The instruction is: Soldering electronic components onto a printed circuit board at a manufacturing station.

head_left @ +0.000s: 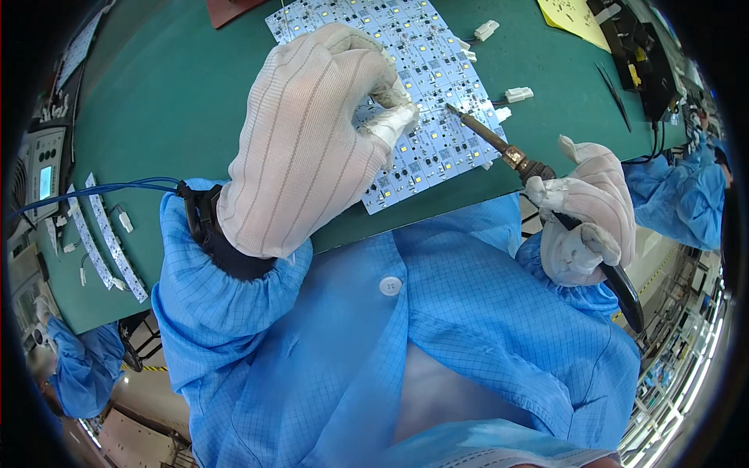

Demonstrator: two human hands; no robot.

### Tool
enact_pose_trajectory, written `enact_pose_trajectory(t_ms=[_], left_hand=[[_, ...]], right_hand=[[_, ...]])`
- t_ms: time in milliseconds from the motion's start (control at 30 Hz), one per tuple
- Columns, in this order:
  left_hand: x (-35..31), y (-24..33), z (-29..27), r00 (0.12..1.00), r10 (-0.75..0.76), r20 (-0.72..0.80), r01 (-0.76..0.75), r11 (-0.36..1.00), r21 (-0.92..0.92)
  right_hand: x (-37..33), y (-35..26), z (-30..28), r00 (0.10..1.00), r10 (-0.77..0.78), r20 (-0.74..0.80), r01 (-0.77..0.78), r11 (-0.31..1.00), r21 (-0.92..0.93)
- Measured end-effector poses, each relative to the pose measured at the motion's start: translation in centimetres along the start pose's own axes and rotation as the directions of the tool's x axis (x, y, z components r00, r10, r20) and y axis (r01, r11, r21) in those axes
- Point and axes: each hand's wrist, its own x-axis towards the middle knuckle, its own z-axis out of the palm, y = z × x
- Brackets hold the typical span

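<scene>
A white board panel (445, 74) dotted with small LEDs and chips lies at a slant on the green mat. My left hand (304, 140), in a striped white glove, rests over the panel's left part. Its thumb and fingers are pinched together near the middle; what they hold is hidden. In my right hand (589, 207), also gloved, is a soldering iron (511, 154) pointing up and left. The iron's tip is at the panel's surface, just right of my left fingertips; whether it touches cannot be made out. White plug connectors (518, 94) on short leads stick out from the panel's right edge.
Tweezers (614, 93) lie right on the green mat (179, 93), near a black stand (651, 70) and yellow paper (573, 22). Two narrow board strips (117, 234) and a device with a lit screen (45, 181) are left. A blue cable (109, 188) runs to my left wristband.
</scene>
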Motion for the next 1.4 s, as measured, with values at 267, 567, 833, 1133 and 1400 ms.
enact_pose_trajectory(t_ms=[267, 567, 833, 1133, 1400], left_hand=[[-0.1, 0.1, 0.0, 1.0, -0.008, -0.005, 0.008, 1.0, -0.012], [0.3, -0.1, -0.1, 1.0, 0.01, -0.025, -0.011, 1.0, -0.004], [0.6, 0.1, -0.7, 0.997, -0.048, -0.057, 0.047, 0.999, -0.022], [0.6, -0.2, -1.0, 0.991, -0.009, -0.134, 0.017, 0.998, 0.06], [0.5, -0.1, -0.7, 0.988, -0.035, -0.147, 0.033, 0.999, -0.017]], right_hand=[[0.5, -0.4, -0.1, 1.0, -0.017, -0.004, 0.017, 1.0, 0.015], [0.4, 0.6, -0.5, 0.999, -0.02, -0.026, 0.022, 0.998, 0.061], [0.3, 1.7, -2.1, 0.995, 0.091, -0.052, -0.083, 0.987, 0.134], [-1.3, 3.4, -0.8, 0.701, 0.499, -0.51, -0.169, 0.811, 0.561], [0.1, 1.3, -0.7, 0.676, 0.695, -0.244, -0.571, 0.703, 0.423]])
